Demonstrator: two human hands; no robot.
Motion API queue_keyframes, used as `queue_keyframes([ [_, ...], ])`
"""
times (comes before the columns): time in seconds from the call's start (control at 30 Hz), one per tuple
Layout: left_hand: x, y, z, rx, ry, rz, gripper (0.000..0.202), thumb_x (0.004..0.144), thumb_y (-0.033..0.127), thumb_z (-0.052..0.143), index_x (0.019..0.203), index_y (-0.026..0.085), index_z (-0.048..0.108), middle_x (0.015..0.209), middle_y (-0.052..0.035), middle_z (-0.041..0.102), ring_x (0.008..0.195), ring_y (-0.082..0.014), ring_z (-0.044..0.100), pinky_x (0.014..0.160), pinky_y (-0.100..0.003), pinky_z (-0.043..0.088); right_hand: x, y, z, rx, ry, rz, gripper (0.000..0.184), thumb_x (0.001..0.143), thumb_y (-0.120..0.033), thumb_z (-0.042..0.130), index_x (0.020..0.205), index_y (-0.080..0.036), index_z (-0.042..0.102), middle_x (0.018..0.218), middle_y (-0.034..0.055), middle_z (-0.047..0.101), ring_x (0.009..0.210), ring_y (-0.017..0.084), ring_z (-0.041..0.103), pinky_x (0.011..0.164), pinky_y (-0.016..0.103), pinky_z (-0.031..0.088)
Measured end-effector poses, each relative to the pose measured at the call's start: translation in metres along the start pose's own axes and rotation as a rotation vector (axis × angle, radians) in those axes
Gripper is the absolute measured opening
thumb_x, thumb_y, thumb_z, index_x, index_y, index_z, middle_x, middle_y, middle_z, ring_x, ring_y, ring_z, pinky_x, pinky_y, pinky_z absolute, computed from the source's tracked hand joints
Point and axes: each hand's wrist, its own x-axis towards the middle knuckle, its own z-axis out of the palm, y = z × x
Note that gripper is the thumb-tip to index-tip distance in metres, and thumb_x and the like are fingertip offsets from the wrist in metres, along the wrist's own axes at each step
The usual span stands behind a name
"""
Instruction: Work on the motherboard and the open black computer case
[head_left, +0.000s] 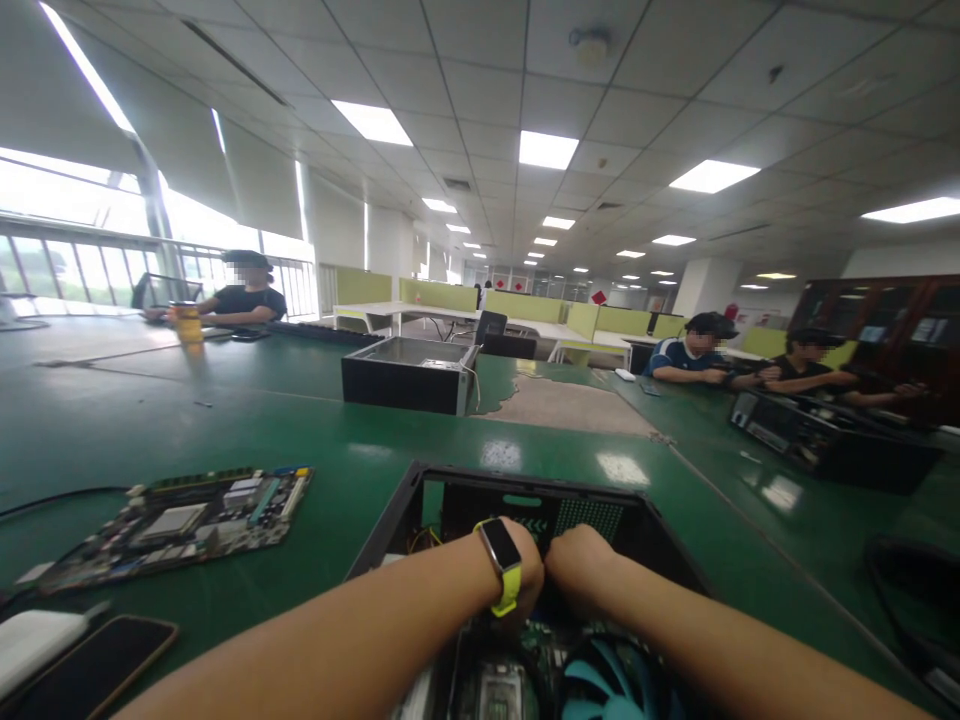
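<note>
Both my forearms reach down into an open black computer case point(442, 500) on the green table. My left hand point(527, 583), with a yellow-strapped watch point(501, 560) on its wrist, dips inside the case; its fingers are hidden. My right hand point(581, 562) is beside it, touching it, fingers also out of sight behind the wrist. Inside the case a green board point(495, 680) and a teal fan point(607, 680) show at the bottom edge.
A loose motherboard point(180, 525) lies on the green table point(300, 430) to the left, with a phone point(90, 665) and a white box point(34, 640) nearer. Another open case point(409, 375) stands beyond. Three other people sit at the table, two at the right with a case point(817, 440).
</note>
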Motion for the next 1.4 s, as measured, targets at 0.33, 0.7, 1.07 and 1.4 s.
queue_keyframes([
  [0.33, 0.009, -0.004, 0.018, 0.047, -0.014, 0.034, 0.017, 0.051, 0.032, 0.082, 0.06, 0.022, 0.073, 0.069, -0.0074, 0.072, 0.079, -0.0309, 0.067, 0.08, -0.044, 0.05, -0.003, -0.008, -0.002, -0.103, -0.09, 0.042, 0.038, 0.063, -0.021, 0.074, 0.101, -0.013, 0.072, 0.101, 0.0183, 0.071, 0.098, 0.032, 0.067, 0.081, 0.04, 0.053],
  [0.7, 0.029, -0.012, 0.028, -0.119, -0.044, 0.085, 0.037, 0.046, 0.046, 0.081, 0.033, 0.022, 0.057, 0.033, -0.0006, 0.052, 0.044, -0.0194, 0.056, 0.054, -0.031, 0.047, -0.008, 0.0, -0.012, -0.13, -0.013, 0.006, 0.029, 0.071, -0.025, 0.068, 0.097, -0.013, 0.073, 0.096, 0.0185, 0.072, 0.093, 0.032, 0.068, 0.078, 0.041, 0.054],
  [1.07, 0.022, -0.01, 0.023, -0.138, -0.065, 0.09, 0.015, 0.05, 0.024, 0.079, 0.044, 0.021, 0.065, 0.042, -0.0024, 0.06, 0.058, -0.0232, 0.062, 0.062, -0.033, 0.049, -0.011, 0.001, -0.014, -0.127, -0.061, 0.028, 0.032, 0.072, -0.025, 0.065, 0.1, -0.013, 0.072, 0.1, 0.0181, 0.071, 0.091, 0.03, 0.069, 0.075, 0.038, 0.055],
  [1.4, 0.029, -0.005, 0.03, -0.159, -0.086, 0.11, 0.02, 0.056, 0.04, 0.078, 0.065, 0.022, 0.076, 0.055, -0.0045, 0.069, 0.066, -0.026, 0.066, 0.065, -0.034, 0.051, -0.006, -0.006, -0.006, -0.13, -0.097, 0.034, 0.039, 0.065, -0.024, 0.074, 0.103, -0.014, 0.072, 0.102, 0.0179, 0.071, 0.099, 0.031, 0.067, 0.081, 0.038, 0.054],
])
